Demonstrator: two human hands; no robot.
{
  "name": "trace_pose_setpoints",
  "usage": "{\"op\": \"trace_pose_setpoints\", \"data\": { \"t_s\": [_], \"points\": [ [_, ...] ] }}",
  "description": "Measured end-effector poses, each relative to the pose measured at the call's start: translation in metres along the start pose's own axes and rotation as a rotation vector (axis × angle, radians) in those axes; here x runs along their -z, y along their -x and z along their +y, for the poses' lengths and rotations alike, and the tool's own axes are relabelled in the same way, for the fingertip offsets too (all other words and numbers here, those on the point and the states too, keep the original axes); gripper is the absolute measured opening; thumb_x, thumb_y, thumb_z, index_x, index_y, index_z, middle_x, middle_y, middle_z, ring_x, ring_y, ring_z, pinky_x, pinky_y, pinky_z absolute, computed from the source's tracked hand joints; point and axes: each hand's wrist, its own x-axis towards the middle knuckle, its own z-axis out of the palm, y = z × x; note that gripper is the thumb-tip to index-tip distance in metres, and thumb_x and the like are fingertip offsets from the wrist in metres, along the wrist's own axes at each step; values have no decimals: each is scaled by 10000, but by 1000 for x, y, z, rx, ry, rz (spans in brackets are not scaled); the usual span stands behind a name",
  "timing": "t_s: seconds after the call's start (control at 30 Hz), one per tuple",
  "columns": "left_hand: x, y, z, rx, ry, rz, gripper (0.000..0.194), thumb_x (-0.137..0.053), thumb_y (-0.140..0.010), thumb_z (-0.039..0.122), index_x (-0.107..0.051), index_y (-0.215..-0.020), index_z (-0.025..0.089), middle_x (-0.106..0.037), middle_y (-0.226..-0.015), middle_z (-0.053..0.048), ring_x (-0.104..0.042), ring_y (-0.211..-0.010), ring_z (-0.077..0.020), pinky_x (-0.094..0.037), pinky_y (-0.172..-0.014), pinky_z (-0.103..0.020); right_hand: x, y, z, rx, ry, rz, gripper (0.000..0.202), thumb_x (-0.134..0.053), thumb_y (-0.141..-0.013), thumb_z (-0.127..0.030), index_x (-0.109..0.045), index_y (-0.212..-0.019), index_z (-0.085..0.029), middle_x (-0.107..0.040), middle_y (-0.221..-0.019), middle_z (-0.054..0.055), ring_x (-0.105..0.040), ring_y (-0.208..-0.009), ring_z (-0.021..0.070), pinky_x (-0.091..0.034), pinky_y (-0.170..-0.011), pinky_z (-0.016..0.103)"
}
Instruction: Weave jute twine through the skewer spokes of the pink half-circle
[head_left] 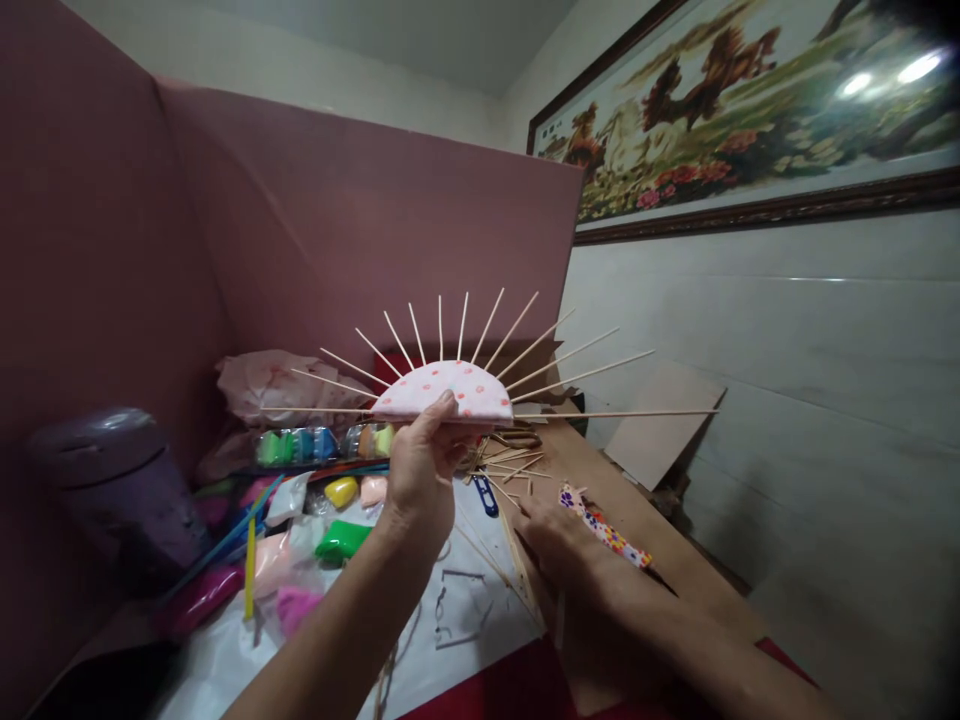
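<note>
My left hand (426, 460) grips a half-circle fan piece (444, 392) by its straight lower edge, thumb in front. White cloth with pink-red dots covers the piece, and it is raised above the table. Thin wooden sticks (525, 328) spread from its curved edge like rays; the two lowest point almost straight out sideways. Lower down at the right, my right hand (547, 535) is low over the table, its fingers drawn together beside loose wooden sticks (517, 462). What those fingers hold, if anything, is hidden. A dark blue utility knife (485, 495) lies close by.
A strip of flowered cloth (607, 528) lies right of my right hand. At left are packets of coloured clay (343, 542), a yellow stick (250, 570) and a lilac tumbler (120, 490). White paper (480, 655) covers part of the table. Pink panels (360, 220) stand behind.
</note>
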Motion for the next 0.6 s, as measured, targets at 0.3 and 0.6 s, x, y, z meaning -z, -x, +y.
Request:
{"op": "trace_pose_setpoints", "data": {
  "t_s": [0.3, 0.6],
  "points": [
    [-1, 1, -15, 18, -42, 18, 235, -715, -591, 271, -611, -736, 119, -655, -583, -17, -608, -521, -123, -423, -512, -203, 39, -19, -38, -180, -1260, 358, 186, -551, -816, -352, -598, -755, -183, -580, -654, -2, -544, -597, 125, -430, -486, 219],
    [2, 8, -31, -102, -209, 8, 243, -715, -607, 338, -601, -670, 134, -522, -485, 40, -425, -369, -73, -248, -322, -174, 54, -49, -74, -359, -2254, 507, 291, -678, -706, -434, -616, -817, -172, -595, -673, -28, -483, -508, 70, -334, -402, 173]
  ]
}}
